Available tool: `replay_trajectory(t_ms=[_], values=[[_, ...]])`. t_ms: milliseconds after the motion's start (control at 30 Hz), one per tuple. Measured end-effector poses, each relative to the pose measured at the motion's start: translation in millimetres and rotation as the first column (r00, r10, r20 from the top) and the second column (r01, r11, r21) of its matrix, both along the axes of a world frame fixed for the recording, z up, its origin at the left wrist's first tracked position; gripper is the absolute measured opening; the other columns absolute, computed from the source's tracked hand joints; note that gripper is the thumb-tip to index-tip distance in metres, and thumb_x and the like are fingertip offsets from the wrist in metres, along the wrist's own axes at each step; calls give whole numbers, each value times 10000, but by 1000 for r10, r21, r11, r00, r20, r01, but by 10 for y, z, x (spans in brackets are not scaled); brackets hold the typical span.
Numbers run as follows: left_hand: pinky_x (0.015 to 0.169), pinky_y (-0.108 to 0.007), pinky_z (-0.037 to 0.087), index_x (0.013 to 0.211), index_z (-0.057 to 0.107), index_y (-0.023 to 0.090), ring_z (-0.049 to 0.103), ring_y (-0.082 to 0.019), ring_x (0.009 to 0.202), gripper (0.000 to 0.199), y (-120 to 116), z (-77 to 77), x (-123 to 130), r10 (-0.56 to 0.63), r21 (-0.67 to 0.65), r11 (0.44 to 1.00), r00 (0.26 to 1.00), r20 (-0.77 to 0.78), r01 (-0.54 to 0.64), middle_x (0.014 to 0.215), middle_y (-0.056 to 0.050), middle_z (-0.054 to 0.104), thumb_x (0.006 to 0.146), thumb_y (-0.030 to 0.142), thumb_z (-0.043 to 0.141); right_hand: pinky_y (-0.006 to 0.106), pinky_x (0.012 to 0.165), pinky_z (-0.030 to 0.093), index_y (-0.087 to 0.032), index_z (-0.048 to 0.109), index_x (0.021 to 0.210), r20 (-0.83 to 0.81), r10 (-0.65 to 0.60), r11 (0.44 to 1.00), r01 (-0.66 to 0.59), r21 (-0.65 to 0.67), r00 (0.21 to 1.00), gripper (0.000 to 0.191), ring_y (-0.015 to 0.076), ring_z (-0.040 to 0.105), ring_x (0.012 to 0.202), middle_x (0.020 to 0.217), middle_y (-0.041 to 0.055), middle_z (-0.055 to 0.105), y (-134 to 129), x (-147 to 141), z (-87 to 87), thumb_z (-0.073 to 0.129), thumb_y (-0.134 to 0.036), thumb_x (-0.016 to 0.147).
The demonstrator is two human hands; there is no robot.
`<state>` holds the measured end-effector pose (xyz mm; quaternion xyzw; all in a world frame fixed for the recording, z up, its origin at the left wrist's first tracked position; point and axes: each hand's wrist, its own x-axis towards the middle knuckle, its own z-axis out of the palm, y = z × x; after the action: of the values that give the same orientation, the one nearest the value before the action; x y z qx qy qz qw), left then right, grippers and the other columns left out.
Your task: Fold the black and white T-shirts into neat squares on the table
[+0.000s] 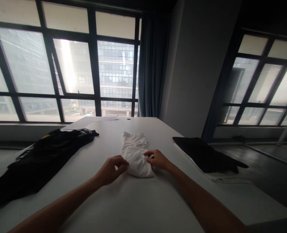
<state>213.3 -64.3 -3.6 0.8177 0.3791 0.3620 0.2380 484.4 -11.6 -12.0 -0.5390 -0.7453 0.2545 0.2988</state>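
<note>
A white garment (137,161), folded into a narrow strip, lies on the white table (104,207) in front of me. Its near part is folded over and its far end is wrinkled. My left hand (114,169) pinches the garment's left edge between thumb and fingers. On the opposite side, my right hand (157,158) has its thumb and fingers closed on the right edge, slightly farther away than the left. The exact grip of the right fingertips is partly hidden by the cloth.
Black clothing (48,158) lies in a long heap along the table's left side. A folded black garment (204,153) rests at the right edge, with white cloth (231,178) beneath it. Papers (92,119) lie at the far end, before the windows and a blue curtain (153,64).
</note>
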Motion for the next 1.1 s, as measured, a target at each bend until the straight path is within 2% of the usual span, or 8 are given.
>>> replay_trajectory(t_ms=[100,233,400,533,667,867,1000,1100], values=[[695,-281,514,892,754,165,630,-165,717,224,-38,18,-41,-63,-9,998,997,-43,62,825,-59,710,823,331,620,254,731,507,-129,739,1109,66,61,996,-56,-67,996,438,143,644,742,1055,86,727,-6,24,12,623,-74,690],[697,-293,522,977,759,177,635,-179,740,257,-27,56,-128,0,-58,998,973,-229,-14,875,-65,719,817,342,644,262,752,503,-96,731,1129,91,69,993,-59,-104,993,423,149,643,757,1051,112,724,-41,48,52,629,-105,718],[694,-255,515,890,783,204,638,-155,727,161,-75,149,-194,-258,-161,962,921,-291,219,826,-33,725,811,301,680,259,696,499,-150,702,1192,-82,249,958,-258,-128,965,448,130,615,702,951,60,734,-115,40,147,664,-205,749],[708,-262,522,921,784,225,631,-156,749,186,-131,214,-226,-363,-202,927,892,-268,316,844,-28,701,790,347,734,245,650,482,-160,736,1130,32,212,972,-207,-116,977,413,117,591,655,936,55,734,-158,54,229,617,-140,736],[863,-353,534,1108,727,278,627,-228,975,373,-114,225,-313,-259,-127,965,897,-358,228,1099,-57,654,747,353,780,243,681,494,-172,720,1163,195,236,957,-193,-215,952,506,136,635,724,1078,72,714,-171,128,281,569,-50,696],[1129,-560,318,1332,560,350,339,-326,1423,578,98,-1,-351,-160,69,972,844,-512,226,1552,-29,402,795,169,670,304,836,507,-256,648,1282,509,146,988,-148,-36,848,721,225,655,955,1248,91,618,-159,167,222,627,-4,607],[1147,-489,318,1112,660,248,430,-266,1380,342,233,-193,-215,-124,187,954,875,-467,235,1425,-45,567,832,102,531,389,1020,450,-248,561,1383,503,145,962,-240,127,852,720,291,552,1216,1424,114,509,-140,63,122,655,-83,688],[1030,-410,439,1042,648,219,629,-234,1140,314,260,-263,-158,-47,240,958,908,-415,159,1163,-75,720,837,85,451,431,1084,399,-206,544,1396,460,169,922,-305,239,872,639,289,490,1295,1441,137,503,-114,-13,44,627,-122,768]])
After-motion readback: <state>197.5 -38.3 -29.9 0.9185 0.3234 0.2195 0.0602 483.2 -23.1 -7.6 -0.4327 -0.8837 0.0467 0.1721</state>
